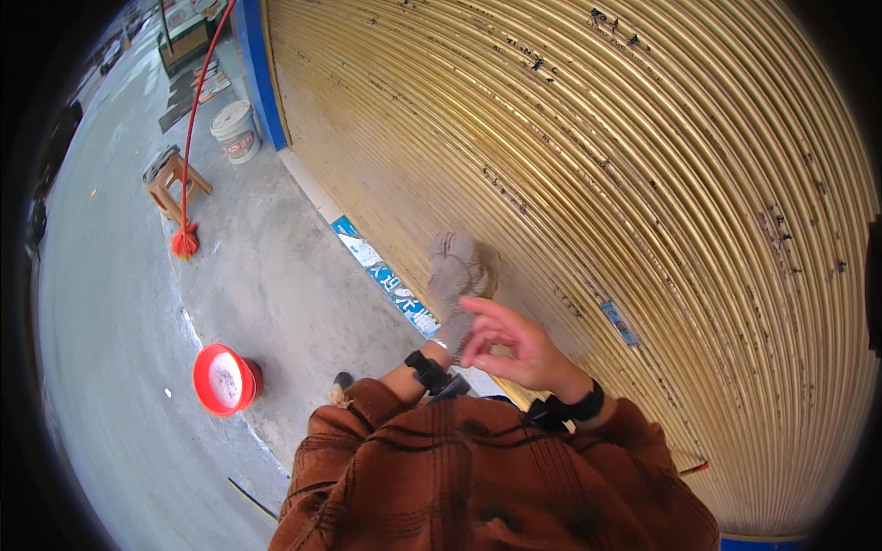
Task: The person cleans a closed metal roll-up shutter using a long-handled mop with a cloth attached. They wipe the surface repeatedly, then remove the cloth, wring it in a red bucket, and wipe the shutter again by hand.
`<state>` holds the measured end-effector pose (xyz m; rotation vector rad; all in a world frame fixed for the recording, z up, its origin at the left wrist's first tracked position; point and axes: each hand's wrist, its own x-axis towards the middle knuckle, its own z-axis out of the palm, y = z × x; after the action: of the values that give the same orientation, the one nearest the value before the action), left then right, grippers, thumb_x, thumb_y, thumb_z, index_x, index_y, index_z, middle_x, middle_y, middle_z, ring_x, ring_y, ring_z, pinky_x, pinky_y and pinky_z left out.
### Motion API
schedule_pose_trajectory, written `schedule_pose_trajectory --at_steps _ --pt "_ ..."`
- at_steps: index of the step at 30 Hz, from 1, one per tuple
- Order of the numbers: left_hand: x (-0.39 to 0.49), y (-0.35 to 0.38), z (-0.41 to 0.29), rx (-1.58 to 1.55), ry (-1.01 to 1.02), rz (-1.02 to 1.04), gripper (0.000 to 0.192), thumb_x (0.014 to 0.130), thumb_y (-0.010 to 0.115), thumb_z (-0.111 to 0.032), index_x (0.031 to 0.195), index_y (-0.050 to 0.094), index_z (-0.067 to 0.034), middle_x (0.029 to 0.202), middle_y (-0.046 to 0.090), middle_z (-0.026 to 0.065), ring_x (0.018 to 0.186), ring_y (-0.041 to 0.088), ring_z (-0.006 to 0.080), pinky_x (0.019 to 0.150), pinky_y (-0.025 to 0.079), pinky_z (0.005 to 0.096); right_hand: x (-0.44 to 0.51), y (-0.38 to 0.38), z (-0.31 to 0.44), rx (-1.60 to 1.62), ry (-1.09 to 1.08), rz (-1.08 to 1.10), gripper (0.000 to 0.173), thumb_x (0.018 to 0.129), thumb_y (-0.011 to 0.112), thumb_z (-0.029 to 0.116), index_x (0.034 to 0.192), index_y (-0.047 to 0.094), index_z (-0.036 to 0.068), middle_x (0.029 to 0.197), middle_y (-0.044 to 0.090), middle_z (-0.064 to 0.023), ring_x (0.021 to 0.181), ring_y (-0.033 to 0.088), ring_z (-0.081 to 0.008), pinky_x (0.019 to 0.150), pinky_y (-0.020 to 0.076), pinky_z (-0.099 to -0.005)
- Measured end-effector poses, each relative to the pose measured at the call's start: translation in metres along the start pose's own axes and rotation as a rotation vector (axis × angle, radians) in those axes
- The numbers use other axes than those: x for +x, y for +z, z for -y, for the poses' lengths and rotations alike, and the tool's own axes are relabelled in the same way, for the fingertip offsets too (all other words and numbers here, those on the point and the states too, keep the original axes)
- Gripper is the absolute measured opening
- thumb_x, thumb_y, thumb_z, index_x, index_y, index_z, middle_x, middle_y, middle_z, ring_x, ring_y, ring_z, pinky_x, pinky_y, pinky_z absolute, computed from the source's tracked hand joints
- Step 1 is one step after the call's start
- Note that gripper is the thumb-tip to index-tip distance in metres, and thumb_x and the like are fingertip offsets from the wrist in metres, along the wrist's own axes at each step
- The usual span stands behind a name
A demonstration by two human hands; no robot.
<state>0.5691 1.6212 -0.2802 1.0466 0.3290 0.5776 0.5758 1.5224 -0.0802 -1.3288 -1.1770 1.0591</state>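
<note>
A grey fluffy cloth or mitt (456, 265) covers my left hand and lies against the gold ribbed metal shutter (586, 172). Of that arm I see the wrist, with a black strap around it; the left hand (453, 327) itself is hidden, so its fingers cannot be made out. My right hand (513, 344) is just beside the cloth's lower end, in front of the shutter. Its fingers are loosely bent and apart, the thumb stands off from them, and nothing is held. Another black strap circles the right wrist. Dark marks of writing dot the shutter.
On the concrete floor to the left stands a red bucket (256, 382) of foamy liquid. Farther off are a red long-handled brush (184, 241), a tan plastic stool (176, 182) and a white lidded pail (236, 131). A peeling blue strip (386, 275) runs along the shutter's foot.
</note>
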Motion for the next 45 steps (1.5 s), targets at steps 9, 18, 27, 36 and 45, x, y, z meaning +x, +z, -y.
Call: schedule_pose_trajectory --at_steps 9,18,27,36,45 --pt "0.105 0.192 0.118 1.080 0.937 -0.474 0.021 0.077 0.051 -0.018 0.079 0.072 -0.013 0.077 0.068 0.0130 0.074 0.067 0.0291 0.059 0.052 0.0463 -0.152 -0.170 0.051 -1.579 -0.492 -0.871 0.046 0.089 0.047 0.003 0.132 0.036 -0.006 0.125 0.050 -0.0215 0.118 0.047 -0.0345 0.096 0.0416 -0.0430" --pt "0.234 0.077 0.021 1.246 0.541 -0.275 0.025 0.084 0.045 -0.023 0.101 0.057 -0.011 0.102 0.055 0.0125 0.096 0.053 0.0291 0.078 0.040 0.0435 -0.162 -0.213 0.037 -2.375 -0.203 -0.821 0.043 0.092 0.050 0.006 0.130 0.035 -0.007 0.125 0.051 -0.0230 0.127 0.032 -0.0419 0.103 0.0344 -0.0494" --pt "0.340 -0.076 -0.088 0.997 0.331 -0.593 0.038 0.091 0.038 -0.028 0.124 0.042 -0.009 0.127 0.041 0.0120 0.118 0.038 0.0291 0.098 0.028 0.0408 -0.157 -0.218 0.029 -2.358 -0.399 -0.964 0.045 0.092 0.055 0.026 0.124 0.044 -0.003 0.127 0.049 -0.0170 0.118 0.041 -0.0367 0.094 0.0342 -0.0509" --pt "0.124 0.142 0.096 1.016 0.625 -0.205 0.054 0.093 0.040 -0.028 0.139 0.031 -0.003 0.144 0.032 0.0162 0.135 0.026 0.0329 0.111 0.016 0.0445 -0.158 -0.221 0.034 -2.366 -0.389 -0.836 0.032 0.090 0.054 0.012 0.119 0.052 -0.002 0.122 0.057 -0.0181 0.119 0.046 -0.0428 0.100 0.0337 -0.0510" --pt "0.114 0.176 0.066 1.388 0.189 0.072 0.052 0.096 0.032 -0.033 0.141 0.030 -0.007 0.146 0.030 0.0116 0.137 0.020 0.0286 0.113 0.012 0.0401 -0.155 -0.218 0.035 -2.342 -0.363 -0.795 0.028 0.089 0.053 0.012 0.114 0.057 0.000 0.120 0.059 -0.0137 0.121 0.046 -0.0409 0.103 0.0294 -0.0488"
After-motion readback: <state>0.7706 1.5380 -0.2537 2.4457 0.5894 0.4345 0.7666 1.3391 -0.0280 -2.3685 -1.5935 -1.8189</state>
